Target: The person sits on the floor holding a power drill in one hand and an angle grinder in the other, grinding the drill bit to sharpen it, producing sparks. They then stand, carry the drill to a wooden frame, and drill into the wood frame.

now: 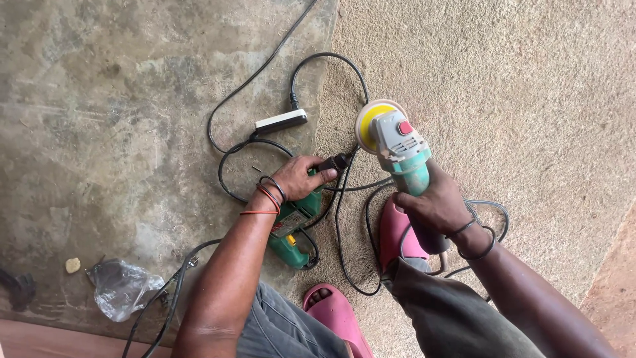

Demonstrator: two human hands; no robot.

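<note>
the right hand (434, 202) is wrapped tight around the body of a teal and grey sander (401, 149), its yellow pad (371, 122) tipped up off the sandy floor (517, 99), so no sanding is under way yet. the left hand (301, 178) is closed on a black plug (338, 162) just beside the sander, well apart from the white socket strip (281, 121), with a green drill (291, 229) lying under the wrist.

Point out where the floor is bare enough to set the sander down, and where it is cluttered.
Bare: the carpet right of the sander held by the right hand, and the concrete left of the power strip. Crowded: the cables looped around the left hand, green drill and pink sandals.
</note>
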